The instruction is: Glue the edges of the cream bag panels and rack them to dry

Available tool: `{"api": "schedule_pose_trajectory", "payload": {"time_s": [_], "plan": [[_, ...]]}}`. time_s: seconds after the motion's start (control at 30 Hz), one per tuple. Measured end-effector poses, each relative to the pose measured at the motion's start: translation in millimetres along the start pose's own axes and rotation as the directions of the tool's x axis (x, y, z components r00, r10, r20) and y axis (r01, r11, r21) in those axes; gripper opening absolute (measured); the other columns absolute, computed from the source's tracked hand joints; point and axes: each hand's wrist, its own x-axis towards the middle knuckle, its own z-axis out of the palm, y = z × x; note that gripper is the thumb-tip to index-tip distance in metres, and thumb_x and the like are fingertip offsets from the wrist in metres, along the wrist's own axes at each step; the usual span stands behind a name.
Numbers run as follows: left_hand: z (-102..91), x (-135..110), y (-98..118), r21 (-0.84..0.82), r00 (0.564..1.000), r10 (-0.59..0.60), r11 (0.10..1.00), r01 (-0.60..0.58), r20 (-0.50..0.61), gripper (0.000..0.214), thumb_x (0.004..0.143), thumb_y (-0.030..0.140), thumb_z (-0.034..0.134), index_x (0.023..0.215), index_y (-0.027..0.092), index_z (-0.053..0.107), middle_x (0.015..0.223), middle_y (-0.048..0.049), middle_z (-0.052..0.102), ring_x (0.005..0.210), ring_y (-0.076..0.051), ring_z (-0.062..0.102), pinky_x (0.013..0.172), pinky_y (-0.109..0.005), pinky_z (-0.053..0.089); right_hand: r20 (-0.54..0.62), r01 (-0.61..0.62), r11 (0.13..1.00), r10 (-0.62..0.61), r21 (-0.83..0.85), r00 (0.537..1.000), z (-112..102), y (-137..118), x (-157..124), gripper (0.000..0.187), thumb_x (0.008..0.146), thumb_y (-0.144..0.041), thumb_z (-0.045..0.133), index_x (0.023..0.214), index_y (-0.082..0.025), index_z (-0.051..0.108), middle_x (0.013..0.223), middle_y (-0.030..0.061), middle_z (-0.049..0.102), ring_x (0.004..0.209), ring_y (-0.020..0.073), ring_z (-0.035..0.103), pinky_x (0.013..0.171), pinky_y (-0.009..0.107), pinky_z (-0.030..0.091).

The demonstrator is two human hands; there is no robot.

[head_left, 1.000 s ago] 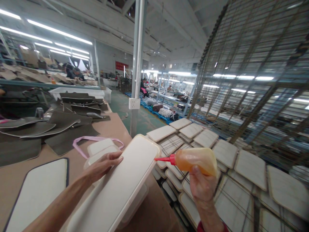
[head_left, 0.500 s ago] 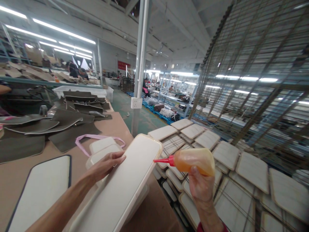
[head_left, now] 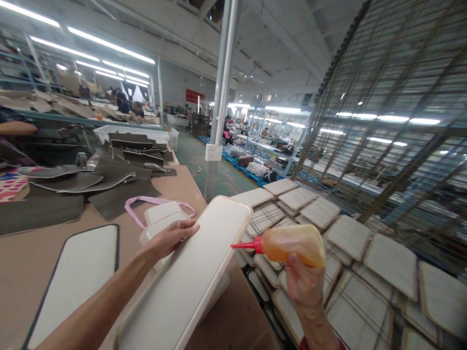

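My left hand (head_left: 171, 236) grips the left edge of a long cream panel (head_left: 193, 272) with rounded corners, tilted over the table's right edge. My right hand (head_left: 304, 284) is wrapped round an orange squeeze bottle (head_left: 295, 244) with a red nozzle. The nozzle tip sits at the panel's right edge, near its far end. Under the panel lie more cream pieces (head_left: 162, 216) and a pink strap (head_left: 146, 201).
A brown table (head_left: 36, 253) carries a dark-edged white panel (head_left: 73, 277) and dark grey cut pieces (head_left: 109, 182). To the right, wire racks (head_left: 383, 121) hold several cream panels (head_left: 321, 211). A steel post (head_left: 221, 112) stands behind. Other people work at benches far left.
The bottle's nozzle has slid a little along the panel's right edge toward me. The view has shifted, so the table and racks sit slightly higher and further right.
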Motion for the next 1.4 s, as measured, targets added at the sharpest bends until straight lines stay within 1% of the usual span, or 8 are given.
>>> {"api": "schedule_pose_trajectory", "payload": {"time_s": [0.2,0.53,0.7,0.83,1.0,1.2,1.3,1.4], "plan": [[1.8,4,6,0.001,0.998,-0.014,1.0,0.014,-0.068,0.053,0.056,0.053,0.091,0.093,0.016,0.078,0.08,-0.0063,0.078,0.067,-0.018,0.069,0.058,-0.022,0.051,0.003,-0.007,1.0,0.007,-0.025,1.0,-1,3,-2,0.037,0.057,-0.033,0.092,0.089,-0.022,0.076,0.084,0.0027,0.078,0.076,0.0215,0.074,0.075,0.033,0.062],[1.2,14,12,-0.001,0.999,0.002,1.0,-0.002,-0.035,0.052,0.059,0.05,0.09,0.091,0.012,0.077,0.078,-0.0089,0.078,0.066,-0.019,0.069,0.058,-0.024,0.051,0.011,-0.063,0.998,0.063,-0.02,0.998,-1,0,-8,0.038,0.056,-0.033,0.092,0.088,-0.022,0.077,0.082,0.0034,0.079,0.075,0.0211,0.074,0.074,0.031,0.062],[-1.3,20,14,-0.02,0.999,0.011,1.0,-0.012,-0.038,0.05,0.06,0.048,0.09,0.091,0.012,0.077,0.074,-0.0089,0.077,0.065,-0.02,0.069,0.059,-0.026,0.052,0.056,-0.064,0.997,0.067,-0.052,0.996,-2,1,-11,0.037,0.058,-0.037,0.091,0.087,-0.021,0.076,0.082,0.0059,0.078,0.075,0.024,0.073,0.072,0.036,0.062],[-3.1,25,14,-0.02,0.997,-0.009,1.0,0.007,-0.075,0.05,0.057,0.044,0.092,0.092,0.011,0.076,0.075,-0.0095,0.078,0.064,-0.02,0.07,0.059,-0.026,0.054,0.054,-0.006,0.995,0.012,-0.099,0.998,-2,3,-13,0.04,0.06,-0.04,0.09,0.091,-0.022,0.073,0.082,0.0052,0.076,0.075,0.0239,0.072,0.072,0.037,0.062],[-4.3,31,15,-0.04,0.996,-0.02,0.999,0.017,-0.089,0.047,0.054,0.04,0.094,0.087,0.012,0.076,0.074,-0.009,0.078,0.064,-0.021,0.07,0.061,-0.028,0.056,0.08,0.112,0.974,-0.098,-0.198,0.992,-2,4,-14,0.033,0.064,-0.046,0.087,0.082,-0.022,0.072,0.077,0.0061,0.074,0.072,0.0255,0.071,0.068,0.039,0.063],[-5.8,33,14,-0.044,0.995,-0.006,0.999,0.002,-0.101,0.038,0.06,0.036,0.092,0.086,0.013,0.075,0.073,-0.0081,0.078,0.063,-0.022,0.071,0.06,-0.029,0.055,0.086,0.046,0.986,-0.033,-0.161,0.996,-6,9,-14,0.037,0.066,-0.04,0.086,0.095,-0.022,0.072,0.083,0.0066,0.076,0.075,0.0256,0.072,0.072,0.04,0.063],[-6.4,34,15,-0.048,0.993,-0.011,0.999,0.006,-0.115,0.037,0.06,0.035,0.091,0.084,0.013,0.074,0.072,-0.0076,0.077,0.062,-0.021,0.071,0.059,-0.028,0.054,0.081,0.044,0.987,-0.032,-0.154,0.996,-6,9,-16,0.037,0.065,-0.039,0.087,0.094,-0.021,0.073,0.084,0.0074,0.076,0.076,0.0265,0.073,0.073,0.041,0.063],[-6.2,35,16,-0.054,0.992,-0.009,0.999,0.003,-0.123,0.036,0.06,0.035,0.092,0.08,0.013,0.073,0.068,-0.0068,0.076,0.059,-0.02,0.069,0.056,-0.027,0.053,0.07,-0.02,0.994,0.028,-0.107,0.997,-5,6,-18,0.039,0.062,-0.037,0.089,0.094,-0.022,0.073,0.083,0.0068,0.077,0.076,0.0253,0.073,0.072,0.038,0.063]]}}
